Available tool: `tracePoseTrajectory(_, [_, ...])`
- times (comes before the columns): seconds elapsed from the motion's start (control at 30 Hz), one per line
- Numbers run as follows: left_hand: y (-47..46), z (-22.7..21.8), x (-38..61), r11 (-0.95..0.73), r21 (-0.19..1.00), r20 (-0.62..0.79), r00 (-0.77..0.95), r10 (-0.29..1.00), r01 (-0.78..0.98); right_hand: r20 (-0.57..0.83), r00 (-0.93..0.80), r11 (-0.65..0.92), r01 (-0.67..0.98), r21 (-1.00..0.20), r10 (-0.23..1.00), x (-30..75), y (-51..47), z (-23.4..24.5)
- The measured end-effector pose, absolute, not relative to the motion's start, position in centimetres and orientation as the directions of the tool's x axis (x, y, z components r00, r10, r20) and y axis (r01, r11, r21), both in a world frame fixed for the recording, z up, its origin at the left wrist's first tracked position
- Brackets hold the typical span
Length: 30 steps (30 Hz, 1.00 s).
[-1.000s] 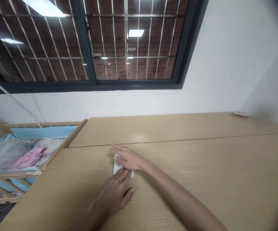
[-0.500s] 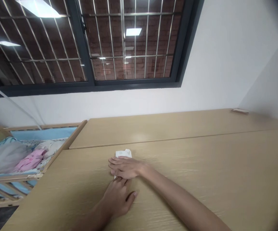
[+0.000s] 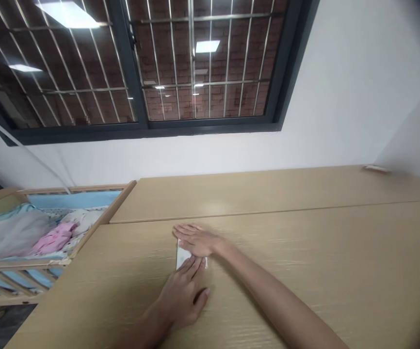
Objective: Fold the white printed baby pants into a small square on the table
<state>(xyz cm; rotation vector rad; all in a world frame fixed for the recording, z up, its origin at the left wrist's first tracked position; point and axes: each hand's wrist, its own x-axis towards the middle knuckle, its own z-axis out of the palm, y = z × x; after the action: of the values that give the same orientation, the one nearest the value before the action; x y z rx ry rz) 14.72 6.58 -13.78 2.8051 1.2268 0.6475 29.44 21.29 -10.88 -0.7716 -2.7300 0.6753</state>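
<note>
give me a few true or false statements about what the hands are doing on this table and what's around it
1. Both hands lie flat on a small white folded cloth on the wooden table. True.
2. The right hand rests on the far part of the cloth, and the left hand on its near part. True.
3. The left hand lifts the cloth clear of the table. False: the cloth lies flat on the table under both hands.
4. A wooden crib with pink and white fabric stands to the left of the table. True.
5. The cloth sits at the table's far right corner. False: a small flat object lies there; the cloth is near the middle.
</note>
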Motion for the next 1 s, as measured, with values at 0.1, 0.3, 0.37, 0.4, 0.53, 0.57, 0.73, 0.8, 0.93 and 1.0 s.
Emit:
tracePoseTrajectory(0.1, [6.6,-13.9,14.7,-0.696,0.162,0.369,0.611,0.700,0.700,0.102,-0.828,0.759,0.448,-0.472,0.551,29.8,22.1,-11.2])
tracePoseTrajectory(0.3, [6.9,-14.1,14.5,-0.715,0.192,0.424,0.601,0.678,0.672,0.167,-0.737,0.712,0.529,-0.461,0.655,30.7,22.7,-11.6])
tracePoseTrajectory(0.37, [7.3,-14.0,14.3,-0.705,0.228,0.472,0.557,0.683,0.672,0.236,-0.673,0.694,0.568,-0.442,0.701,30.9,22.2,-11.8])
tracePoseTrajectory(0.4, [7.6,-13.9,14.1,-0.688,0.244,0.506,0.516,0.692,0.684,0.276,-0.634,0.683,0.592,-0.428,0.722,30.9,21.9,-11.8])
tracePoseTrajectory(0.53, [9.0,-13.4,12.8,-0.448,0.264,0.575,0.233,0.784,0.854,0.388,-0.490,0.619,0.690,-0.374,0.781,30.9,21.0,-12.0])
tracePoseTrajectory(0.57, [9.4,-13.3,12.3,-0.360,0.249,0.564,0.167,0.809,0.899,0.406,-0.470,0.611,0.700,-0.369,0.784,30.8,20.9,-12.0])
tracePoseTrajectory(0.73, [10.7,-13.1,10.8,-0.094,0.255,0.351,-0.001,0.936,0.962,0.454,-0.427,0.609,0.678,-0.412,0.782,30.6,20.8,-12.2])
tracePoseTrajectory(0.8, [11.0,-13.0,10.8,-0.093,0.302,0.255,0.013,0.967,0.949,0.449,-0.408,0.592,0.685,-0.424,0.795,30.5,20.7,-12.2])
tracePoseTrajectory(0.93, [11.4,-12.6,11.3,-0.154,0.363,0.189,0.089,0.978,0.919,0.462,-0.380,0.563,0.740,-0.367,0.801,30.3,20.0,-12.1])
tracePoseTrajectory(1.0, [11.6,-12.3,11.4,-0.160,0.395,0.159,0.104,0.982,0.905,0.482,-0.371,0.551,0.775,-0.309,0.794,30.3,19.2,-11.9])
